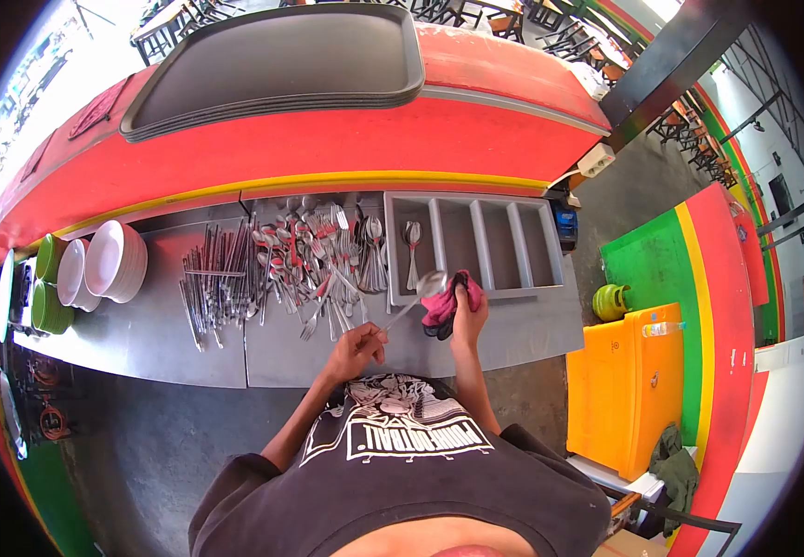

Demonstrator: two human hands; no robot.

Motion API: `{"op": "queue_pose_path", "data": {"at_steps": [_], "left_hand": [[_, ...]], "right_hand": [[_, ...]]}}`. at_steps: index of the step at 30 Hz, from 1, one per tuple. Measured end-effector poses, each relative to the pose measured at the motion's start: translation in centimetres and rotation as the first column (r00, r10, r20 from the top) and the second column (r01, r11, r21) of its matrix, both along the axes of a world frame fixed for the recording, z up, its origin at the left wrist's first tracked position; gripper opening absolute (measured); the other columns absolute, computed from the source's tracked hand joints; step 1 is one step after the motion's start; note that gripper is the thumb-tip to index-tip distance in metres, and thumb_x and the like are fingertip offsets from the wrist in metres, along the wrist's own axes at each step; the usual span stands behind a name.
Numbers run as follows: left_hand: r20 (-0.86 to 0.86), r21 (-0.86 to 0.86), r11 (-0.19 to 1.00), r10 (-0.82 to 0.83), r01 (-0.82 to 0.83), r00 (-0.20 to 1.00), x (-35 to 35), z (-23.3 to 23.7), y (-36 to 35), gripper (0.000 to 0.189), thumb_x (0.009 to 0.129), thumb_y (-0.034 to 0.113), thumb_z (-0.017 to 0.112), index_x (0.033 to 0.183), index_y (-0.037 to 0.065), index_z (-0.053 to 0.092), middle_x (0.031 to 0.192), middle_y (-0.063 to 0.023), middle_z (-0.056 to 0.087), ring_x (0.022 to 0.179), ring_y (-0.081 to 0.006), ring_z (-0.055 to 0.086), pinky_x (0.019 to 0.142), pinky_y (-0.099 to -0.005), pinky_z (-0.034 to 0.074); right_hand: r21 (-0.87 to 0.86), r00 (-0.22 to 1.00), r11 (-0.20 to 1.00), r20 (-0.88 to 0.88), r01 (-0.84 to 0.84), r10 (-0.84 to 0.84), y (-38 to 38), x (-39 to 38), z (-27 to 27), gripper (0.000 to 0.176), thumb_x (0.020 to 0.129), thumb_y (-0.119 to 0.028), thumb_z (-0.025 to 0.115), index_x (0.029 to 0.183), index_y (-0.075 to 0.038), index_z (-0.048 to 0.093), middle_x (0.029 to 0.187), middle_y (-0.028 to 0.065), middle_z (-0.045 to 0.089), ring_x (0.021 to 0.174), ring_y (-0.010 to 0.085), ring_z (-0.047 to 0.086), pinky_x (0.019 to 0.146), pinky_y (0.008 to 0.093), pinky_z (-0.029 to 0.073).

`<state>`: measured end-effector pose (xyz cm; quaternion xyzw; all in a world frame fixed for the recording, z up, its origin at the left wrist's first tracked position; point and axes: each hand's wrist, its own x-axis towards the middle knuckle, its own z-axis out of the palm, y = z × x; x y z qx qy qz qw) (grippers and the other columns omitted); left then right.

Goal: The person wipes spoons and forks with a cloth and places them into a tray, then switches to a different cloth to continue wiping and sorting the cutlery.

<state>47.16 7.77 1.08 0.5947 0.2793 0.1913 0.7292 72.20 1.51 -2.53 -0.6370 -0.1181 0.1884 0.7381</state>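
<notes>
Metal counter (161, 339) spans mid-frame; shiny spoon (432, 283) slants centrally, left hand (356, 352) pinching its handle, right hand (469, 323) clutching pink-and-black cloth (439, 305).

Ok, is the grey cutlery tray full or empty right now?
Mostly empty: spoons lie in the leftmost compartment of the tray, while the other three show no cutlery where visible.

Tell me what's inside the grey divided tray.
In the grey divided tray, the leftmost compartment holds spoons; the visible parts of the other three look bare. The pink cloth covers the second compartment's near end, and the top spoons hide any beneath.
</notes>
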Motion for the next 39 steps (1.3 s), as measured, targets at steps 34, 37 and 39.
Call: {"op": "queue_pose_path", "data": {"at_steps": [34, 37, 39], "left_hand": [[-0.221, 0.314, 0.92, -0.171, 0.236, 0.96, -1.1, 3.3, -1.6, 0.028, 0.103, 0.02, 0.045, 0.087, -0.001, 0.054, 0.064, -0.0108, 0.052, 0.058, -0.0233, 0.052, 0.06, -0.037, 0.044], [-0.23, 0.32, 0.915, -0.175, 0.244, 0.957, -1.6, 3.6, -1.8, 0.029, 0.103, 0.021, 0.045, 0.087, -0.001, 0.054, 0.063, -0.0109, 0.052, 0.057, -0.0235, 0.051, 0.06, -0.0368, 0.043], [-0.25, 0.338, 0.908, -0.167, 0.248, 0.954, -2.1, 3.0, -2.3, 0.03, 0.103, 0.021, 0.045, 0.086, -0.001, 0.054, 0.062, -0.0103, 0.052, 0.057, -0.0232, 0.051, 0.059, -0.0371, 0.043]], "right_hand": [[-0.081, 0.871, 0.87, 0.028, -0.486, 0.49, 0.1, -6.4, 4.6, 0.028, 0.086, -0.014, 0.076, 0.105, 0.002, 0.067, 0.093, 0.0036, 0.069, 0.083, 0.0092, 0.062, 0.075, 0.0252, 0.05], [-0.091, 0.903, 0.904, 0.077, -0.417, 0.424, 0.1, -6.0, 3.8, 0.028, 0.086, -0.015, 0.076, 0.106, 0.002, 0.067, 0.093, 0.0029, 0.069, 0.083, 0.0088, 0.062, 0.076, 0.0248, 0.05], [-0.076, 0.922, 0.923, 0.064, -0.378, 0.383, 0.1, -5.4, 3.3, 0.027, 0.086, -0.015, 0.077, 0.106, 0.002, 0.067, 0.093, 0.0024, 0.069, 0.082, 0.0088, 0.062, 0.076, 0.0249, 0.05]]}}
